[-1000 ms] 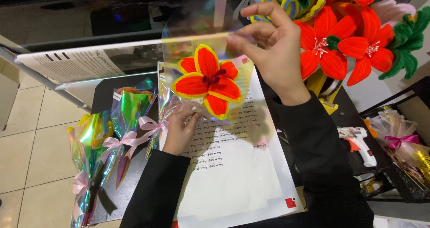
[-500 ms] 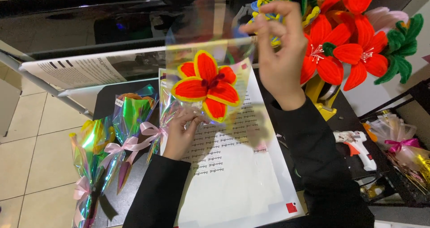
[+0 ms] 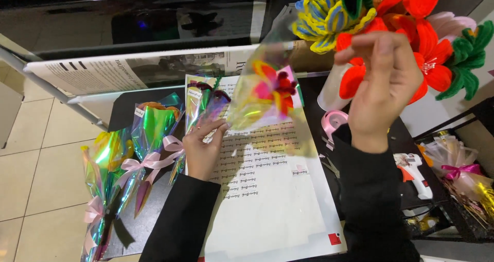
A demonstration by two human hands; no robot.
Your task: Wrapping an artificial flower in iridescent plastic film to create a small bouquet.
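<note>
Left hand [image 3: 201,151]: resting at about 9 o'clock from the middle of the scene, fingers lightly spread, fingertips pinching the lower edge of a shiny clear sleeve [image 3: 260,105].
Right hand [image 3: 383,89]: lifted at about 2 o'clock, fingers bunched; it seems to be holding the sleeve's upper end, though the grip itself is blurred.
Flower [image 3: 275,87]: a red, yellow and pink fuzzy-wire flower sitting inside the sleeve, held tilted in the air above the paper sheet [image 3: 272,200], at about 12 o'clock from the left hand.
Doing it well: the sleeve is looking slack and creased, so both hands are needing to keep it taut and the flower centred, petals uncrushed.
Surface [image 3: 121,118]: dark, carrying the printed sheet.
Finished pieces: wrapped flowers [image 3: 149,138] with pink bows lying at 9 o'clock, well apart from the sleeve.
Nearby: a bouquet [image 3: 411,25] of red and yellow flowers at 1 o'clock; a white glue gun [image 3: 411,169] at 4 o'clock.
</note>
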